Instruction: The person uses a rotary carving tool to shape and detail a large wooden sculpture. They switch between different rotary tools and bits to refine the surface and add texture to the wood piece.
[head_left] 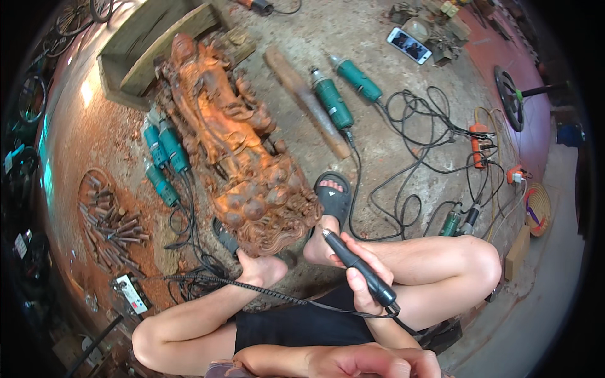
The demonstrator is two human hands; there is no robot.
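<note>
My right hand (373, 274) is wrapped round a slim black rotary tool handpiece (359, 268), its metal tip pointing up and left towards the base of a carving. A black cord runs from its rear end. My left hand (372, 362) is at the lower edge, below the right wrist; its fingers look curled, and what they hold, if anything, is cut off. In front of me lies a large reddish-brown wooden carving (227, 138) of a robed figure, its swirled base (271, 220) close to my feet. Neither hand touches it.
Green grinders (332, 97) with tangled black cords lie right of the carving, more power tools (167, 148) at its left. A wooden bar (305, 101), a phone (409, 46), several cutting bits (113, 220), an orange power strip (478, 145) and a wooden bench (157, 57) surround the work.
</note>
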